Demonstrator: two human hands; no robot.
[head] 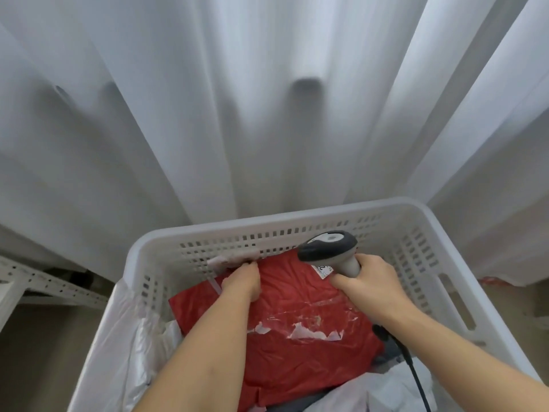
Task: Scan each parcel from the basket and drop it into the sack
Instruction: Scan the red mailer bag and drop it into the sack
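While a clear sack (118, 337) hangs at the left, the white basket (439, 233) holds a red parcel (297, 337); the left hand (242, 282) pinches its far edge, and the right hand (368, 278) grips a scanner (328, 246) over it.

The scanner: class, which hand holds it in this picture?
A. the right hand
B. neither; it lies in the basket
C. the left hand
A: the right hand is curled round the handle of the scanner, while the left hand grips the red parcel.
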